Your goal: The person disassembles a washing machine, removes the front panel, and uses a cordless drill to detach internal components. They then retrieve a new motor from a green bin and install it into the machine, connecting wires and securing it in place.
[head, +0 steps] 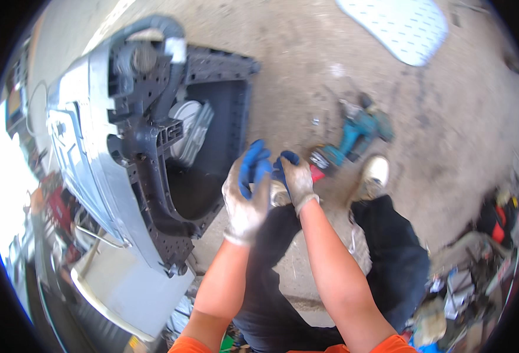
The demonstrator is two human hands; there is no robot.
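My left hand point(247, 194), in a white work glove with a blue palm, is raised before me with its fingers bent and apart. No object shows in it. Close beside it is my right hand point(297, 176), in a matching glove, its fingers curled inward; whether they hold anything small is hidden. To the left of both hands lies a large appliance, apparently a washing machine point(82, 145), tipped over with its dark plastic underside point(153, 110) exposed. A ribbed grey hose point(164, 26) loops over its far end. Inside the opening I see a pale round part point(186, 117).
Teal power tools point(352, 137) lie on the concrete floor point(294, 79) beyond my right hand. A pale slotted panel point(400, 31) is farther off. Mixed scrap point(458, 300) is heaped at lower right. A whitish panel point(131, 287) sits below the appliance. My shoe point(374, 174) is near the tools.
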